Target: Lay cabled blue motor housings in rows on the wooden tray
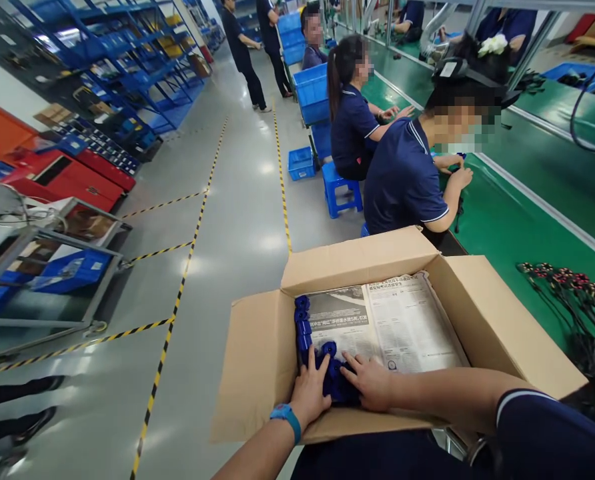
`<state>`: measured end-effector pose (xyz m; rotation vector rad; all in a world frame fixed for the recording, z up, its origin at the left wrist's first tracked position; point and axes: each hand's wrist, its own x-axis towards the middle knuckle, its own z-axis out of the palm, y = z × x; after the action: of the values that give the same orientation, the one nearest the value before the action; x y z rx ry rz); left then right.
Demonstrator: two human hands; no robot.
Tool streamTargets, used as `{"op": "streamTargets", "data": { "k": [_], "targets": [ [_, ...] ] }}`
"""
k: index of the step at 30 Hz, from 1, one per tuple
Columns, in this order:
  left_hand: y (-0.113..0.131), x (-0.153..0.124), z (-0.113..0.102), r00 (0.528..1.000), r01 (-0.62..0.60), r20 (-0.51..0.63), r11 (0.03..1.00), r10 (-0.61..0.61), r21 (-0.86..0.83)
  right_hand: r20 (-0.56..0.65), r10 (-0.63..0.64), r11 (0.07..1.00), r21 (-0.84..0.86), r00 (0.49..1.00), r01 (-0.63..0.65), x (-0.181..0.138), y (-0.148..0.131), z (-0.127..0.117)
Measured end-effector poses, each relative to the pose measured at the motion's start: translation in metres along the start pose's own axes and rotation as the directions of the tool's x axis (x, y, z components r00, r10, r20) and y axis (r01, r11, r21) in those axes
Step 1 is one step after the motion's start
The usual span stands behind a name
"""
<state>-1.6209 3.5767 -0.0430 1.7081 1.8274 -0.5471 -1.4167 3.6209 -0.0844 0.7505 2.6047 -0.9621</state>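
An open cardboard box (262, 347) stands in front of me, its flaps folded outward. Sheets of newspaper (402, 320) line its inside. Along the left wall and in the near left corner lie several shiny dark blue parts (303, 328), their exact kind unclear. My left hand (308, 388), with a blue band on the wrist, reaches in at that corner, fingers spread and fingertips touching the blue parts. From the right comes my right hand (375, 381), its fingers apart, resting on the blue parts near the left hand. Both palms hide some of the pieces.
A green workbench (507, 227) runs along the right, with a bundle of black cables (572, 287) on it. A co-worker (407, 173) sits just beyond the box. Blue crates (301, 163) and a wheeled metal frame cart (97, 300) stand farther off.
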Motion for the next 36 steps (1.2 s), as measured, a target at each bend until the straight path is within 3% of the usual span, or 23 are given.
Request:
{"op": "streamTargets", "data": {
  "k": [4, 7, 11, 16, 20, 23, 29, 33, 36],
  "targets": [
    [0.002, 0.007, 0.001, 1.000, 0.010, -0.005, 1.000, -0.010, 0.005, 0.043, 0.072, 0.990, 0.119, 0.996, -0.077, 0.003, -0.001, -0.004],
    [-0.001, 0.009, 0.007, 0.998, 0.001, -0.069, 0.999, -0.004, -0.051, 0.008, 0.134, 0.983, 0.123, 0.991, -0.134, 0.007, -0.008, -0.008],
    [-0.008, 0.012, 0.016, 0.988, -0.018, -0.152, 0.999, 0.011, -0.042, -0.146, 0.145, 0.981, 0.151, 0.979, -0.123, 0.002, -0.011, -0.010],
    [0.000, 0.019, 0.017, 0.989, 0.013, -0.150, 1.000, -0.012, 0.002, -0.373, 0.265, 0.900, 0.427, 0.889, -0.089, -0.005, -0.004, -0.004],
    [0.008, 0.019, 0.012, 0.986, 0.058, -0.158, 0.998, -0.060, -0.017, -0.314, 0.113, 0.988, 0.137, 0.943, -0.073, 0.004, 0.007, -0.006],
    [0.009, 0.016, 0.005, 0.985, 0.044, -0.166, 0.999, -0.049, -0.032, -0.229, 0.122, 0.988, -0.062, 0.966, -0.139, 0.007, 0.018, -0.016],
    [0.006, 0.007, -0.003, 0.977, -0.052, -0.210, 0.998, 0.043, -0.036, -0.245, 0.231, 0.967, -0.044, 0.942, -0.249, -0.005, 0.031, -0.039],
    [-0.002, 0.005, -0.004, 0.965, -0.107, -0.245, 0.992, 0.089, -0.064, -0.277, 0.396, 0.918, 0.156, 0.876, -0.365, -0.010, 0.039, -0.060],
    [-0.008, 0.007, -0.005, 0.956, -0.144, -0.276, 0.981, 0.103, -0.131, -0.282, 0.602, 0.760, 0.488, 0.747, -0.429, -0.016, 0.044, -0.071]
  ]
}}
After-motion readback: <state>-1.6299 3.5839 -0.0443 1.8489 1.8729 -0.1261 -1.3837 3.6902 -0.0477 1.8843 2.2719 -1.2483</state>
